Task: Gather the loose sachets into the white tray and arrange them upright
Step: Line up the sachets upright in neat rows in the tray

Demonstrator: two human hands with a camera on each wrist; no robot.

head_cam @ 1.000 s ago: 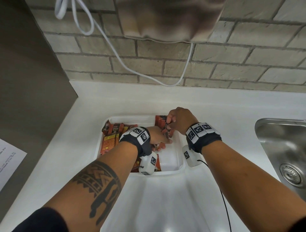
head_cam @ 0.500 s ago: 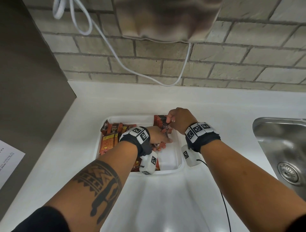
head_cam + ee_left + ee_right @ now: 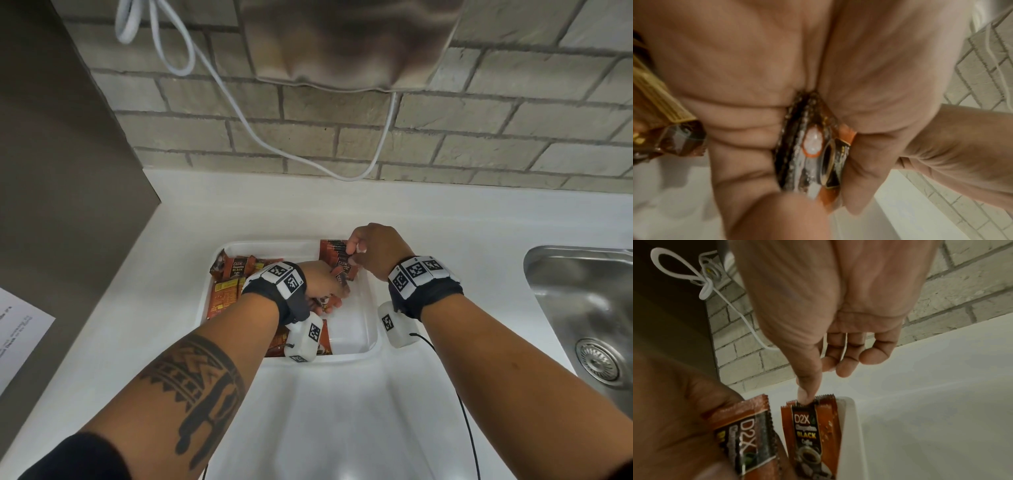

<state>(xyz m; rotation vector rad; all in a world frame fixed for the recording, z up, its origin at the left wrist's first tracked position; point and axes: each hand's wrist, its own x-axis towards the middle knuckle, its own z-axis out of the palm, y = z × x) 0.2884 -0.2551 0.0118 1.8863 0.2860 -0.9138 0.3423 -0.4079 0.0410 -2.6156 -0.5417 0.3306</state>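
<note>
We keep a bundle of sachets [image 3: 807, 152] clamped in our left hand [image 3: 322, 284]; our right hand [image 3: 373, 250] has shifted slightly, still pinching the upright row [image 3: 334, 251] at the tray's [image 3: 371, 329] far right corner; filing continues.

Counts: one white tray [image 3: 371, 346] on one white counter [image 3: 428, 219]. One sink [image 3: 582, 294], one white cable [image 3: 239, 102], one paper sheet [image 3: 20, 339]. Two hands: left hand [image 3: 323, 286], right hand [image 3: 375, 250]. Sachets [image 3: 226, 291]: many, overlapping, exact number not countable.
</note>
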